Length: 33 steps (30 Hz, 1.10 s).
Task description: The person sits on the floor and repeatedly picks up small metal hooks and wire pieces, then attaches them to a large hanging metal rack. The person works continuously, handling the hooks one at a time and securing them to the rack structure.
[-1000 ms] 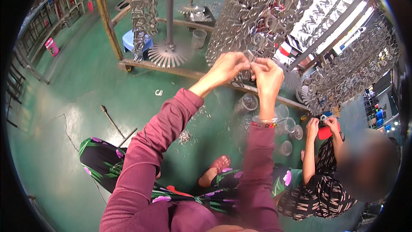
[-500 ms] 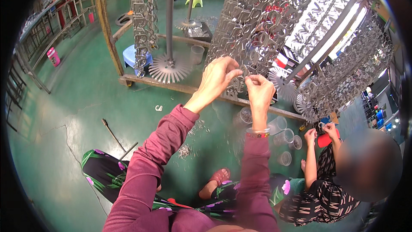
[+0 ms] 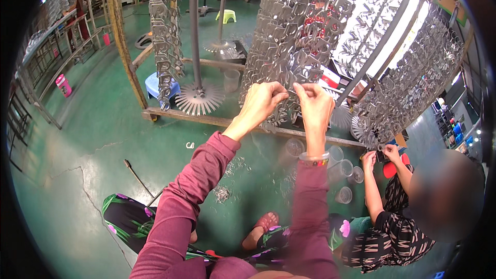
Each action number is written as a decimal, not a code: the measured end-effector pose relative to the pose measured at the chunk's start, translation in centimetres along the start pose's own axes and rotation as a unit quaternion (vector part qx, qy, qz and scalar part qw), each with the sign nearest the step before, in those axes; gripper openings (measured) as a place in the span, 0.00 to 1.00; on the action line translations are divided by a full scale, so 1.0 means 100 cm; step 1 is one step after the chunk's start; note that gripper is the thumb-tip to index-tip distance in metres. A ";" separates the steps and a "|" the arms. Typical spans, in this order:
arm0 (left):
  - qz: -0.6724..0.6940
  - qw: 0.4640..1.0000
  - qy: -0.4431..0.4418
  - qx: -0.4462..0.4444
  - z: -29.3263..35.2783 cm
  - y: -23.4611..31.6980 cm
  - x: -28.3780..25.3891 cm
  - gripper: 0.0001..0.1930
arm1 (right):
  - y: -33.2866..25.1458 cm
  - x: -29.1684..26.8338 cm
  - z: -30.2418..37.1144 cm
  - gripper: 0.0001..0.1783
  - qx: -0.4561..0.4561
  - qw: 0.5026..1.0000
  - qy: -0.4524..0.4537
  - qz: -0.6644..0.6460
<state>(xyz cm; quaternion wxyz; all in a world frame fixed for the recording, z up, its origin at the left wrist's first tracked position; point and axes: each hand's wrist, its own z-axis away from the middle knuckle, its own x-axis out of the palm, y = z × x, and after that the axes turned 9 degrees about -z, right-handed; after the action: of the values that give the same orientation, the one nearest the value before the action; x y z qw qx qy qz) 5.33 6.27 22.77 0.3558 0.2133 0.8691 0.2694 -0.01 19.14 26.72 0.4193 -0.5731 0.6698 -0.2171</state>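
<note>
Metal-hook strands [image 3: 281, 36] hang upper centre: grey, shiny, looped pieces. Left hand [image 3: 262, 102] and right hand [image 3: 315, 107], frame centre, fingers curled; can't tell if fully closed or gripping anything.

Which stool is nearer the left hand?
The blue stool, partly hidden by hanging metal pieces; the green stool stands farther back from the left hand.

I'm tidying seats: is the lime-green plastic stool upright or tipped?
Upright: the lime-green plastic stool has its seat on top and legs down on the green floor.
</note>
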 end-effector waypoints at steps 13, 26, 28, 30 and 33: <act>0.167 0.980 -0.018 -0.105 0.012 -0.015 -0.010 0.09 | 0.020 -0.003 0.020 0.12 0.029 0.996 -0.054 -0.058; -0.029 0.991 -0.130 0.010 0.052 -0.039 -0.047 0.10 | 0.059 0.054 0.101 0.12 0.023 0.993 -0.037 -0.106; -0.076 0.976 -0.204 -0.001 0.061 -0.056 -0.057 0.09 | 0.067 0.058 0.115 0.10 0.023 0.993 -0.033 -0.107; -0.101 0.953 -0.283 -0.021 0.082 -0.092 -0.058 0.08 | 0.077 0.059 0.125 0.08 0.035 0.990 -0.031 -0.131; -0.176 0.889 -0.404 -0.121 0.144 -0.162 -0.038 0.07 | 0.086 0.062 0.136 0.07 0.083 0.981 -0.022 -0.172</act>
<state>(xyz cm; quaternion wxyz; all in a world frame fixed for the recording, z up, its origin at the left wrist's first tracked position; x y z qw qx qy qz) 15.51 -3.65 5.96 0.7408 0.1024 0.6342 0.1962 6.03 17.91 10.64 0.4365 -0.6477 0.5311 -0.3286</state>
